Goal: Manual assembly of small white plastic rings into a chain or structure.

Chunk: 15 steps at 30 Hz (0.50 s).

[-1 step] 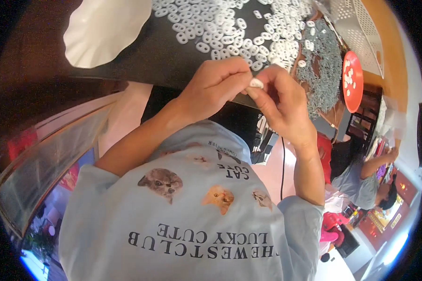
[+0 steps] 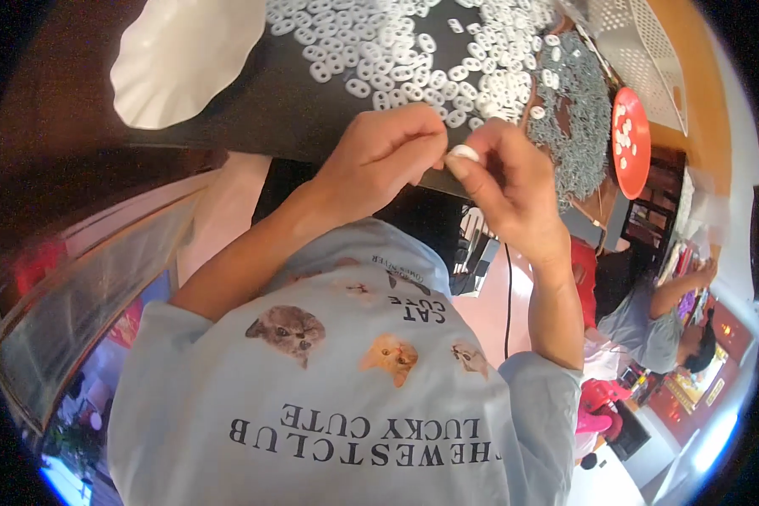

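My right hand [image 2: 508, 181] pinches a small white oval plastic piece [image 2: 465, 153] between thumb and forefinger, just off the near table edge. Close on its left, my left hand [image 2: 388, 156] has its fingers closed with the tips together. Whatever it may hold is too small or hidden to make out. Beyond both hands, many white oval pieces [image 2: 379, 59], each with two holes, lie spread over the dark table [image 2: 312, 118].
A white scalloped dish [image 2: 185, 59] stands at the far left. Right of the pieces lies a heap of grey stringy bits [image 2: 573, 126], then a red plate [image 2: 641, 156] with several white pieces. A white perforated basket [image 2: 649, 59] is beyond. Another person [image 2: 649, 329] is at far right.
My left fingertips have drawn slightly away from the white piece, which stays in my right hand. The view has shifted a little.
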Each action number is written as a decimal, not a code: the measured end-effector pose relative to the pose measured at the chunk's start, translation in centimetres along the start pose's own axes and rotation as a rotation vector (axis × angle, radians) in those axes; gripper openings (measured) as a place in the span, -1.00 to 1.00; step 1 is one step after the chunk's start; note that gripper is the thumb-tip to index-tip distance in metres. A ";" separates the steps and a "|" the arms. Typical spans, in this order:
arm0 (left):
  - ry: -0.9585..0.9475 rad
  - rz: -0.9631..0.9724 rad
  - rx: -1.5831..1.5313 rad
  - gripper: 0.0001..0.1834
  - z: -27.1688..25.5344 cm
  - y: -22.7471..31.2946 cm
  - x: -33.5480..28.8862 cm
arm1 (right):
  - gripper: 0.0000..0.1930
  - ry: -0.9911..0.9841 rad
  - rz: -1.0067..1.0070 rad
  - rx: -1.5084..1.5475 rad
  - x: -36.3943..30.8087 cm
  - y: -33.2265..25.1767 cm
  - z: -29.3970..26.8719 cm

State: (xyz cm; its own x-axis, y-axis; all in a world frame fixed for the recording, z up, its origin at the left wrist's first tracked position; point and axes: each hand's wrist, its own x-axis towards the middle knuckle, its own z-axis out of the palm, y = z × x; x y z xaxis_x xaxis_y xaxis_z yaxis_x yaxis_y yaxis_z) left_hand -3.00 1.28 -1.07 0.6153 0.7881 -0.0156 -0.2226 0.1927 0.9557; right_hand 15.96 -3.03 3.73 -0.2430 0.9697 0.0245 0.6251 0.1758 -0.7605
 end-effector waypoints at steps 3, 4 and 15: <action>0.012 0.059 0.069 -0.89 -0.1 1.6 -1.2 | -0.86 0.318 0.230 0.008 -1.4 0.8 -3.3; 0.032 0.142 0.137 -0.92 -0.2 2.4 -1.8 | -0.87 0.454 0.278 0.015 -1.6 1.8 -5.0; -0.720 0.765 -0.214 -0.78 -2.8 16.5 -7.6 | -0.71 0.679 0.364 -0.338 -5.1 14.6 -17.3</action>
State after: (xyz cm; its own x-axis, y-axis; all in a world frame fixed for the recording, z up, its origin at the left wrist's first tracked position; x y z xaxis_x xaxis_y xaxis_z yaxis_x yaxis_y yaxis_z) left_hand -13.44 0.08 13.96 0.5416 0.2262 0.8097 -0.8231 -0.0531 0.5654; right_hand 39.12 -2.49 3.76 0.4482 0.8479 0.2830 0.7931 -0.2311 -0.5636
